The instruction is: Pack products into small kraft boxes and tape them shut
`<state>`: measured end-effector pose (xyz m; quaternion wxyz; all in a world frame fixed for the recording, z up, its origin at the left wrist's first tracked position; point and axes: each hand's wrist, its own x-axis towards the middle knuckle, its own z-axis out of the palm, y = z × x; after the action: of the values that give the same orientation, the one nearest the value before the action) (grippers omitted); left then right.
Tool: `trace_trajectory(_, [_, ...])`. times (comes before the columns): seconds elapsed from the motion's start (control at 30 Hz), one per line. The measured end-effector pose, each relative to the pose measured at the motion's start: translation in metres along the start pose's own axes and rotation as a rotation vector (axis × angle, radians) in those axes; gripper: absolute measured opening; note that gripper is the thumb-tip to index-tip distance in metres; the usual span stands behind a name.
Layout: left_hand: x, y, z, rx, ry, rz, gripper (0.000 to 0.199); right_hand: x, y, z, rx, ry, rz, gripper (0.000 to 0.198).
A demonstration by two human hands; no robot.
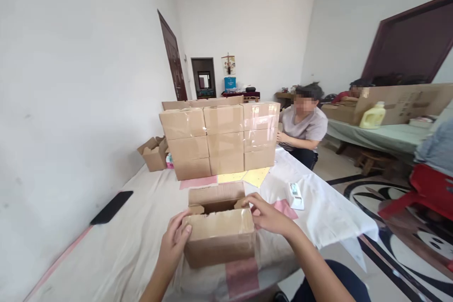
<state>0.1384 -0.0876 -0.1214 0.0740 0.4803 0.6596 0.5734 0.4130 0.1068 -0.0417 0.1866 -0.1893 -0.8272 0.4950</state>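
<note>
In front of me on the cloth-covered table sits a small brown cardboard box [219, 240], its top flaps standing up and its inside dark. My left hand [176, 233] grips the box's left end, with the thumb on the near flap. At the upper right corner, my right hand [264, 212] has its fingers closed on the edge by the right side flap. What lies inside the box is hidden. Just beyond it rises a stack of taped cardboard boxes [226, 151], arranged in rows.
A dark flat phone-like object [111, 207] lies on the left. To the right is a small white device [296, 196] with a display. An opened carton [154, 153] stands beside the stack. A co-worker [304, 125] crouches behind the table's right edge. Farther right is a yellow jug [373, 115].
</note>
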Motion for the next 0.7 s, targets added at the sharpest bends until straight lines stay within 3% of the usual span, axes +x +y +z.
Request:
trace_trajectory(0.07, [-0.002, 0.002, 0.008, -0.1, 0.068, -0.112, 0.065, 0.007, 0.008, 0.005, 0.035, 0.063, -0.062, 0.055])
trace_trajectory(0.13, [-0.007, -0.001, 0.017, -0.135, 0.106, -0.129, 0.07, 0.017, 0.018, 0.01, 0.109, 0.182, -0.1, 0.066])
trace_trajectory(0.27, [-0.011, -0.01, 0.028, -0.063, 0.181, -0.117, 0.066, 0.033, 0.031, 0.014, 0.195, 0.37, -0.178, 0.04])
trace_trajectory(0.37, [0.0, -0.012, 0.018, 0.086, 0.1, 0.031, 0.042, 0.032, 0.026, 0.007, -0.015, 0.319, -0.265, 0.025])
trace_trajectory(0.53, [0.015, 0.019, 0.002, 0.599, -0.064, 0.358, 0.028, 0.021, 0.009, -0.002, -0.261, 0.246, -0.295, 0.032])
trace_trajectory(0.7, [0.0, 0.051, 0.027, 0.845, -0.245, 0.537, 0.06, 0.014, 0.001, -0.011, -0.195, 0.158, -0.23, 0.052])
